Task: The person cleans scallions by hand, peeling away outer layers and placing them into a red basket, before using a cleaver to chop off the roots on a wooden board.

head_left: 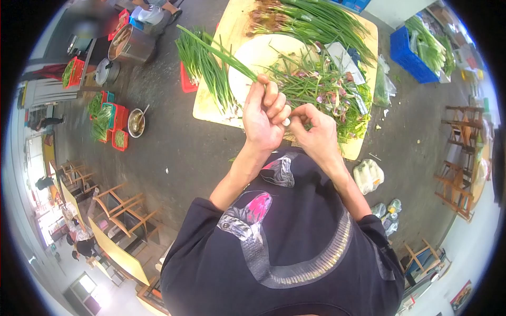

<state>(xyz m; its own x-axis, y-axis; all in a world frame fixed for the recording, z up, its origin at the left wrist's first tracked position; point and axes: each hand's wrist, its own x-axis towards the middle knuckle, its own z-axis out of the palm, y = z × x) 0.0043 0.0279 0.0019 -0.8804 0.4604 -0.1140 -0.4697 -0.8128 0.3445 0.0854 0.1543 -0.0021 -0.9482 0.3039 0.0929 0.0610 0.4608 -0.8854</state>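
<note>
My left hand [266, 116] is closed around a green onion [230, 59]. Its long green leaves reach up and to the left, and its white bulb end [286, 121] sticks out beside my little finger. Close to that bulb, the fingers of my right hand [317, 130] are pinched together; what lies between them is hidden. Beyond my hands, a heap of trimmed roots and leaves [324, 87] covers part of a round white board [253, 52]. A bunch of green onions [213, 79] lies on the left of the wooden table [206, 107], and a larger unpeeled-looking pile [311, 21] at its far side.
A blue crate [414, 55] of leafy vegetables stands on the floor at right. Red baskets [120, 117], a metal bowl [136, 124] and a large steel pot [129, 45] are at left. Plastic bags [368, 176] lie near my right elbow. Wooden stools [124, 208] stand farther off.
</note>
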